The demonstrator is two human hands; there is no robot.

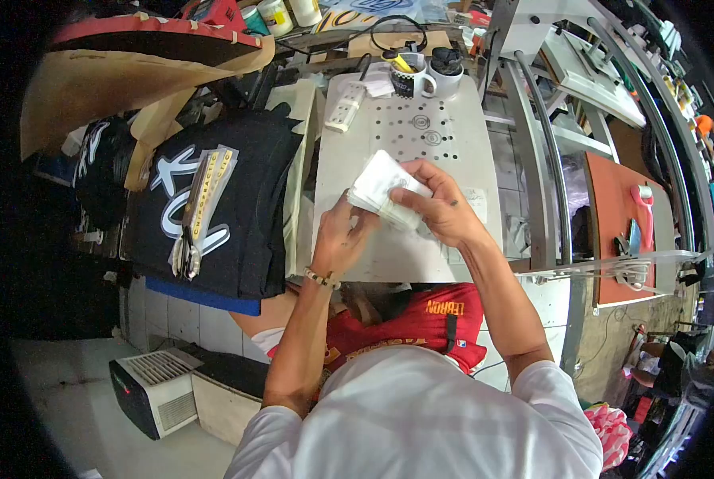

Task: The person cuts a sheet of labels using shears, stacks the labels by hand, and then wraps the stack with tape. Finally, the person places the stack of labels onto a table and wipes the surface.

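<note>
Over the white table [337, 263], a stack of small white sheets [379, 180] with faint printing is held between my two hands. My right hand [438, 203] pinches the stack, thumb on top and fingers behind its far edge. My left hand [342, 237] supports it from below at the near left side, with its fingers partly hidden under the sheets. To the left lies a pile of black shirts [261, 184] with large white lettering. Film strips with yellow lettering [205, 195] rest on top of that pile.
A white power strip [346, 108] and two mugs, a checkered one [411, 82] and a white one [446, 82], stand at the table's far end. Metal frame rails [542, 160] run along the right. An orange-brown board [612, 207] lies beyond them.
</note>
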